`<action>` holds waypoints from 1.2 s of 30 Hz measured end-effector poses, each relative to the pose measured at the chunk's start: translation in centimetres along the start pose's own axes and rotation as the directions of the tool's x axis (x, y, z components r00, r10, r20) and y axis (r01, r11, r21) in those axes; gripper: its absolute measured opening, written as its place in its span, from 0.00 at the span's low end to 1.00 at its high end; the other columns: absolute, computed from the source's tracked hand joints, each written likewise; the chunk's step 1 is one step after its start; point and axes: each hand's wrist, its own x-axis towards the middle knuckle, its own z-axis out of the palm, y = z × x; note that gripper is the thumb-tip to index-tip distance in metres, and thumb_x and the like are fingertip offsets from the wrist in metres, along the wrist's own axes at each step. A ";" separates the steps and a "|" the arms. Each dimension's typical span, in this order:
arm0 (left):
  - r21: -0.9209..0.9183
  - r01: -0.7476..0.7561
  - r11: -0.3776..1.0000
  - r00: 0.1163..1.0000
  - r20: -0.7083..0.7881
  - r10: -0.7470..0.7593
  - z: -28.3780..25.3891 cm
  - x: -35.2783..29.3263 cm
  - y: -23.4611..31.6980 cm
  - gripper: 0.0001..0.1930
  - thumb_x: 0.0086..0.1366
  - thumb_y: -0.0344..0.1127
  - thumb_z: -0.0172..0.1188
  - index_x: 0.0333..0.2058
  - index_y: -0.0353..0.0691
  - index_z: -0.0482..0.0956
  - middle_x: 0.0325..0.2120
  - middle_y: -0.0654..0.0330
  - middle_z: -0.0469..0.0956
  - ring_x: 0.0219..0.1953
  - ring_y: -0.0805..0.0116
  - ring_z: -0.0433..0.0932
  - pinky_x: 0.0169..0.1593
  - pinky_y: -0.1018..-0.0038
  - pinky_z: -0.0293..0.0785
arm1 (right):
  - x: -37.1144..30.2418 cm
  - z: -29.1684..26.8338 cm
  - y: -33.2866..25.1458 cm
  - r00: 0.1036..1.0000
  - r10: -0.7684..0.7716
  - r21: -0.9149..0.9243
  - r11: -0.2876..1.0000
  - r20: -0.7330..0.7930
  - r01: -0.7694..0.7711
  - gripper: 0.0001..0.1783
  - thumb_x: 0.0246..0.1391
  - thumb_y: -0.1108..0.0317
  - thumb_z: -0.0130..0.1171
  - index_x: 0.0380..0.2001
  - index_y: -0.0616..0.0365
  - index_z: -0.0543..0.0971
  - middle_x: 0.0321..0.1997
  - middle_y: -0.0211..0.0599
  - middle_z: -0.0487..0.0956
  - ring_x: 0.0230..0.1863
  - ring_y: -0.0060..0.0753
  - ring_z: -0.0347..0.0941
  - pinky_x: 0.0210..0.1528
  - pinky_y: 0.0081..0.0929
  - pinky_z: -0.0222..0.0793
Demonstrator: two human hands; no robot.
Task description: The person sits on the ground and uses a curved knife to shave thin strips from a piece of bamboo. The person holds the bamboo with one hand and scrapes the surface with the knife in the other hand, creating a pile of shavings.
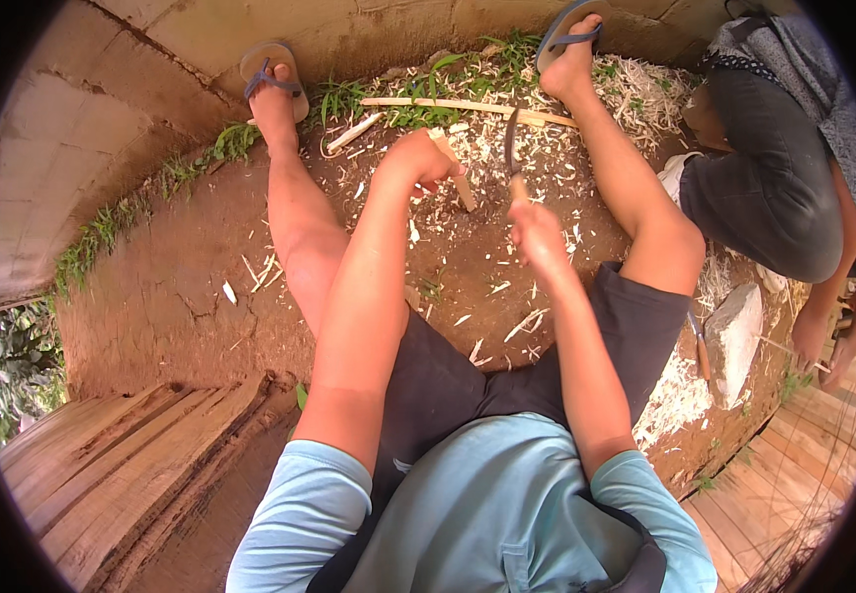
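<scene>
My left hand (416,161) is closed around a short flat strip of pale wood (464,188), which slants downward toward the ground. To its right, my right hand (539,235) grips the wooden handle of a sickle-like curved knife (511,148). The dark blade points away from me and bends at its tip. A gap separates the blade from the wood strip. Beyond both hands, a long pale stick (448,103) lies across the ground, with a shorter split piece (354,132) at its left. Part of the strip is hidden by my left fingers.
Wood shavings (636,104) cover the soil between my feet. A wall (349,40) curves along the far side. Another person (774,168) crouches at the right, near a pale stone-like block (734,341) and a wooden-handled tool (702,356). Rough planks (141,465) lie at lower left.
</scene>
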 end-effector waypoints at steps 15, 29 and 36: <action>0.013 -0.001 1.000 1.000 0.008 0.001 -0.5 0.0 -0.8 0.13 0.58 0.41 0.64 0.40 0.44 0.80 0.36 0.63 0.80 0.34 0.67 0.80 0.34 0.66 0.79 | -4.9 0.1 -4.2 0.990 -0.140 0.237 0.963 0.022 0.131 0.17 0.64 0.55 0.44 0.39 0.59 0.71 0.23 0.27 0.68 0.18 0.14 0.59 0.17 0.15 0.56; 0.088 -0.002 0.996 1.000 -0.008 0.003 -0.4 -0.2 -0.7 0.13 0.57 0.42 0.64 0.40 0.45 0.80 0.35 0.62 0.80 0.33 0.68 0.79 0.32 0.68 0.78 | -4.5 -1.2 -4.2 0.882 -0.408 -0.114 0.913 -0.234 0.392 0.18 0.64 0.56 0.43 0.38 0.62 0.70 0.22 0.35 0.69 0.21 0.25 0.65 0.24 0.24 0.63; 0.162 -0.041 0.986 0.999 -0.029 0.046 -0.2 0.0 0.7 0.15 0.55 0.44 0.66 0.38 0.44 0.80 0.32 0.63 0.80 0.30 0.70 0.79 0.29 0.70 0.78 | -3.9 3.2 1.2 0.856 -0.335 -0.183 0.941 -0.394 0.284 0.18 0.62 0.58 0.43 0.40 0.66 0.66 0.25 0.43 0.72 0.26 0.37 0.70 0.33 0.37 0.67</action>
